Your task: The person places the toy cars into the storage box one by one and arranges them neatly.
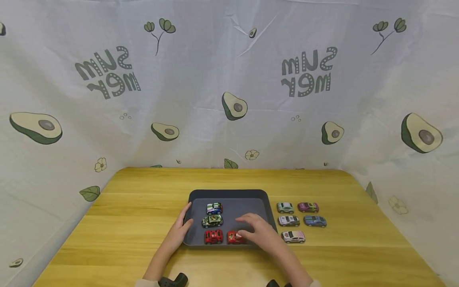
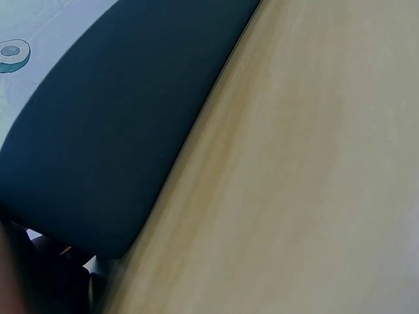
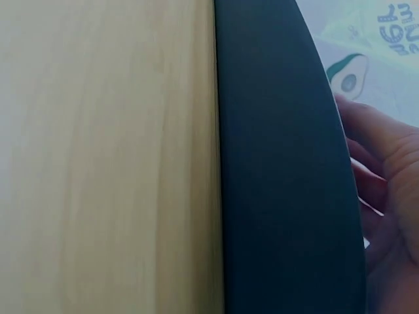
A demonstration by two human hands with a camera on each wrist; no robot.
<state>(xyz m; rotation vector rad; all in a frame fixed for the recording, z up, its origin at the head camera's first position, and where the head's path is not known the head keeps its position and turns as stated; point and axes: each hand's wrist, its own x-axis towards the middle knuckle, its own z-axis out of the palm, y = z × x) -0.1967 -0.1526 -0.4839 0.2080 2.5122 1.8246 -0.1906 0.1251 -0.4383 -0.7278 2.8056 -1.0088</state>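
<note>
A dark grey tray (image 1: 247, 207) sits on the wooden table. My left hand (image 1: 175, 233) holds the tray's left side, thumb over the rim. Four-wheeled toy cars stand inside: a white, blue and green one (image 1: 214, 208), a camouflage one (image 1: 212, 221), a red one (image 1: 213, 236) and another red one (image 1: 234, 237) at the front. Over that last car my right hand (image 1: 263, 235) has its thumb at the right end and its fingers spread above. Contact with the car cannot be made out. The right wrist view shows this hand (image 3: 399, 176) behind the tray wall (image 3: 281, 170).
Right of the tray stand several more toy cars: pale green (image 1: 285, 207), purple (image 1: 308, 207), white and black (image 1: 288, 221), blue (image 1: 315, 221), and white and pink (image 1: 293, 236). A printed cloth (image 1: 201, 79) hangs behind the table (image 1: 143, 203).
</note>
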